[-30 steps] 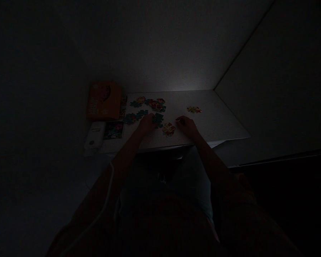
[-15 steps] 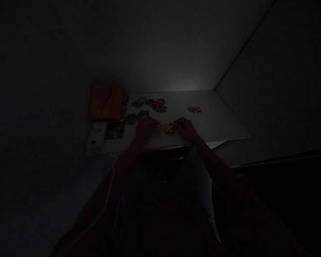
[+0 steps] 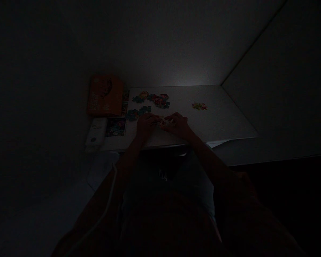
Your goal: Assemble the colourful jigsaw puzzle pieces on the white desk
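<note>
- Near middle of table (image 3: pixel 224 123), between left hand (image 3: pixel 145 125) and right hand (image 3: pixel 178 124): pale cluster (image 3: pixel 166 122) of puzzle pieces, partly covered by fingers.
- At left hand: fingers curled narrow by the left side of pale cluster; too dark to see whether pinching a piece, so cannot tell.
- At right hand: fingers bent over the right side, apparently touching; gripping or merely resting, cannot tell.
- Done, by the look of it: pieces sorted or joined into 5 groups. Besides pale cluster, teal cluster (image 3: pixel 132 114) at left; farther, side by side, yellow cluster (image 3: pixel 143 95) and red cluster (image 3: pixel 159 101); well apart at right, green cluster (image 3: pixel 199 106).
- Not yet done, seemingly: linking into 1 whole; joints too dark to check.
- At left: orange box (image 3: pixel 105 95) far, print (image 3: pixel 116 127) and white case (image 3: pixel 97 131) nearer.
</note>
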{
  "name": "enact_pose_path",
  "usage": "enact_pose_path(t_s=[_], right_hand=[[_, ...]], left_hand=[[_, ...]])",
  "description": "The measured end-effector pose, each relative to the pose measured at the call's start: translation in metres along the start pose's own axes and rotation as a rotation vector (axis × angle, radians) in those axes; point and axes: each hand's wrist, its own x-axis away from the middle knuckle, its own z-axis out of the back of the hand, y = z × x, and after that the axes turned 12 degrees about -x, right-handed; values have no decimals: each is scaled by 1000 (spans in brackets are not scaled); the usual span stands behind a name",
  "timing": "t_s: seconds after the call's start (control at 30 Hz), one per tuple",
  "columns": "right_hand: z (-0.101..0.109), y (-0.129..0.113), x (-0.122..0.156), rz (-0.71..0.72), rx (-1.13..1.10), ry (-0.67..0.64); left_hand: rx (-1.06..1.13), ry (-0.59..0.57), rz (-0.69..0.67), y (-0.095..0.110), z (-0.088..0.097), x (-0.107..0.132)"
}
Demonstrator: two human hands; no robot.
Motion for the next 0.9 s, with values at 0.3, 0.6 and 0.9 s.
enact_pose_path(t_s=[0.3, 0.6, 0.9], right_hand=[[4, 3, -3, -127, -237, -79], [42, -10, 1, -150, -527, 79], [78, -24, 1, -113, -521, 220]], left_hand=[[-21, 35, 118, 6, 0, 3], [-55, 59, 203, 1, 2, -1], [-13, 60, 248, -3, -1, -4]])
